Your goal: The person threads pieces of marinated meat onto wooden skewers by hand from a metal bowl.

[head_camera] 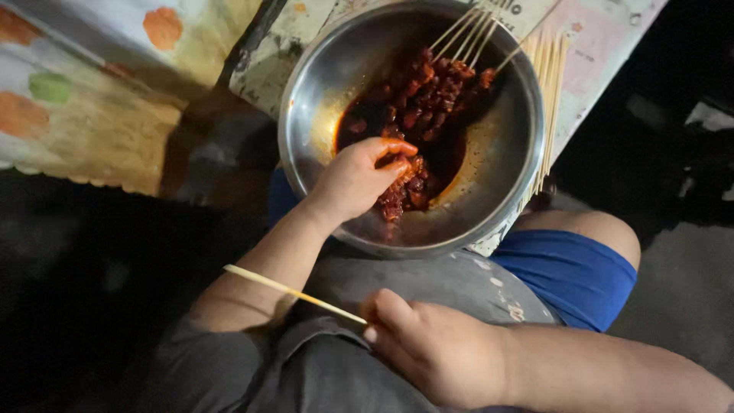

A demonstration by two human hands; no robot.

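Two hands, left hand [353, 182] pinching marinated meat [417, 115] in steel bowl [306, 115] (fingertips hidden), right hand [440, 352] gripping bare skewer [294, 293].

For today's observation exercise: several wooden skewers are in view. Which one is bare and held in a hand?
The single skewer in the right hand, over the lap. The others rest in or beside the metal bowl, untouched; some carry meat.

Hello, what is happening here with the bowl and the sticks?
A seated person is working over a steel bowl of red, saucy meat pieces. The left hand reaches into the bowl and pinches some meat near the front. The right hand rests near the lap and holds one bare wooden skewer. A few filled skewers lean in the bowl, and spare empty ones lie at its right rim.
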